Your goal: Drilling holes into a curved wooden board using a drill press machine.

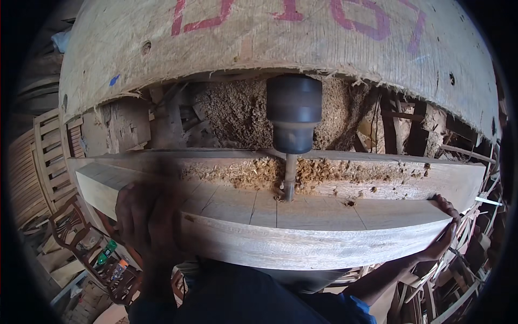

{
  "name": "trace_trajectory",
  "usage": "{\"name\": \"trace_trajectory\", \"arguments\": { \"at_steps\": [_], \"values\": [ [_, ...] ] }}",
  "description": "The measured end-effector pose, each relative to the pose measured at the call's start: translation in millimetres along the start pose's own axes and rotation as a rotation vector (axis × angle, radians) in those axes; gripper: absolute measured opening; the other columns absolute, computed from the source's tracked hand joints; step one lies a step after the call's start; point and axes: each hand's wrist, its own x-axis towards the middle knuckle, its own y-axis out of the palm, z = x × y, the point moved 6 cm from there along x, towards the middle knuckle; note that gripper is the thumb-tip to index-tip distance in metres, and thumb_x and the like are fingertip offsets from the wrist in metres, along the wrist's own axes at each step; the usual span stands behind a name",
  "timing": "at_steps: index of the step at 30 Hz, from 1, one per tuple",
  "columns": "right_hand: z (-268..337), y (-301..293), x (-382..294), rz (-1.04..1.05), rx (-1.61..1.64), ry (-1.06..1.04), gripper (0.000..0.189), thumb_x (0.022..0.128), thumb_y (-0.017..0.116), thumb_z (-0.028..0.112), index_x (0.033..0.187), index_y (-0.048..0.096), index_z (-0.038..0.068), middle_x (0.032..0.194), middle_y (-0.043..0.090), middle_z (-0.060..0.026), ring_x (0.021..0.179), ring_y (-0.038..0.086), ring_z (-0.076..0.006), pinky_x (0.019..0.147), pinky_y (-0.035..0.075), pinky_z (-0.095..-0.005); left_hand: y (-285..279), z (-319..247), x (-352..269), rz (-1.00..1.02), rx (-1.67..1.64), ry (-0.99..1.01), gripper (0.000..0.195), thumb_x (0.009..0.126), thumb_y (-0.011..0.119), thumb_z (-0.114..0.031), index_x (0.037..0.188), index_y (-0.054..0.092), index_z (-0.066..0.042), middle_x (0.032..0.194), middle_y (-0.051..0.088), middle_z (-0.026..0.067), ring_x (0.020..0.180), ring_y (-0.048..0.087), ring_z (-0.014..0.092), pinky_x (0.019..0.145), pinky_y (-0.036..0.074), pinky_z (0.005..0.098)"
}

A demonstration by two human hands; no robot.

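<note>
A thick wooden beam lies lengthwise before me, with pencil lines across its top face. My right hand is wrapped around its right end. Over the left part of the beam is my left hand, dark and blurred, fingers bent; whether it grips the wood is unclear. From above, a dark drill chuck holds a drill bit, whose tip meets the beam's top face near the middle. Wood chips lie around the bit, against an upright board behind the beam. A small chip-rimmed hole shows right of the bit.
A rough plywood panel with red painted characters overhangs the far side. Below it sits a sawdust heap. Carved wooden chair frames and a green bottle are at left; scrap wood strips pile up at right.
</note>
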Motion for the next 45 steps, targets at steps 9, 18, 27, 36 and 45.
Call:
{"name": "trace_trajectory", "arguments": {
  "at_steps": [9,18,27,36,45],
  "values": [
    [-2,-2,6,-0.035,-0.026,-0.015,0.047,0.107,0.034,0.03,0.123,0.059,-0.006,0.12,0.065,-0.0264,0.122,0.064,-0.0411,0.116,0.044,-0.0581,-1,-2,3,-0.007,0.028,0.008,0.03,0.096,0.058,-0.024,0.117,0.064,-0.005,0.11,0.069,0.0192,0.098,0.068,0.039,0.096,0.052,0.0581],
    [-5,-9,25,0.023,-0.073,-0.052,0.049,0.109,0.033,0.032,0.127,0.059,-0.006,0.126,0.065,-0.0271,0.125,0.063,-0.042,0.118,0.043,-0.0588,-3,-7,10,-0.001,-0.01,0.015,0.033,0.103,0.053,-0.022,0.127,0.063,-0.002,0.114,0.067,0.025,0.102,0.066,0.045,0.09,0.053,0.0562],
    [-1,8,50,0.07,-0.152,-0.095,0.053,0.106,0.034,0.031,0.127,0.062,-0.008,0.123,0.067,-0.0264,0.123,0.064,-0.0415,0.117,0.044,-0.0578,0,-5,5,0.011,0.046,-0.032,0.039,0.103,0.053,-0.027,0.13,0.064,-0.001,0.117,0.069,0.0243,0.107,0.067,0.046,0.095,0.053,0.0559],
    [9,18,51,-0.006,-0.375,-0.124,0.051,0.107,0.035,0.03,0.127,0.063,-0.008,0.122,0.069,-0.0261,0.115,0.069,-0.0401,0.114,0.048,-0.0573,-2,-5,2,-0.02,0.019,-0.024,0.055,0.097,0.061,-0.045,0.131,0.063,-0.002,0.118,0.068,0.024,0.106,0.065,0.047,0.094,0.052,0.0578],
    [7,-6,-38,-0.221,-0.182,-0.064,0.043,0.106,0.041,0.029,0.119,0.061,-0.006,0.114,0.065,-0.0233,0.114,0.066,-0.0379,0.114,0.047,-0.0584,-5,4,6,0.002,-0.047,0.091,0.053,0.089,0.068,-0.044,0.124,0.065,-0.005,0.112,0.068,0.0196,0.102,0.066,0.042,0.093,0.052,0.0589]
  ]
}}
